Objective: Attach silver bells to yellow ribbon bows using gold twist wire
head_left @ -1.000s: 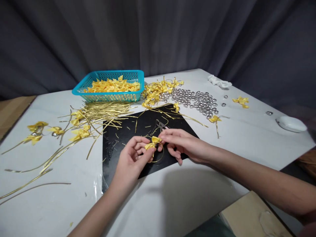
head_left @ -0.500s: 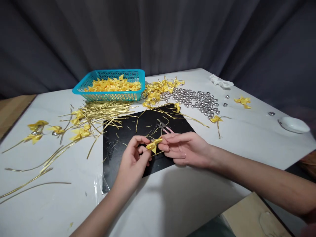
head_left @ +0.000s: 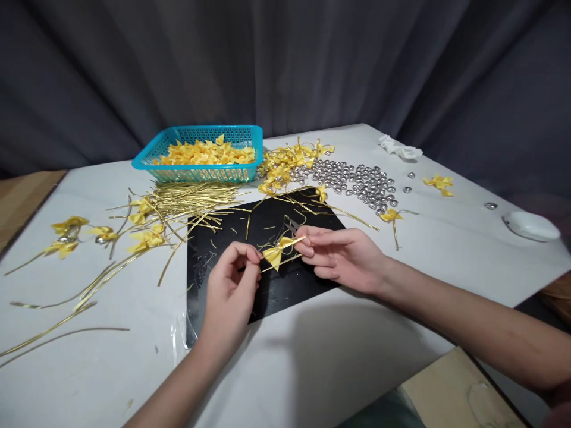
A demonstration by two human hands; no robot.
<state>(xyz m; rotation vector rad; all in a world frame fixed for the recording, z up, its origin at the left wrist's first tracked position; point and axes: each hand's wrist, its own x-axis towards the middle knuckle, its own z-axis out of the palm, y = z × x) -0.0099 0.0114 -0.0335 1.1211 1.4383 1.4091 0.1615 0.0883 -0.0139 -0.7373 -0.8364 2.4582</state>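
Note:
Over the black mat (head_left: 236, 297), my left hand (head_left: 232, 291) and my right hand (head_left: 343, 255) hold a small yellow ribbon bow (head_left: 274, 254) between them. A thin gold wire tie (head_left: 289, 244) runs across the bow; the right fingertips pinch one end and the left fingertips pinch the other end. Both hands are closed in a pinch. Small scissors (head_left: 291, 226) lie on the mat just behind the bow, partly hidden by my right fingers.
A teal basket (head_left: 200, 173) of yellow bows stands at the back. A bundle of gold wires (head_left: 191, 199), several finished bows (head_left: 145, 238) on the left, a heap of silver beads (head_left: 357, 181), a white dish (head_left: 530, 224) and a crumpled cloth (head_left: 399, 148) lie on the white table.
Both hands have drawn slightly apart, pulling the gold wire straight across the bow. The bow has risen a little above the mat.

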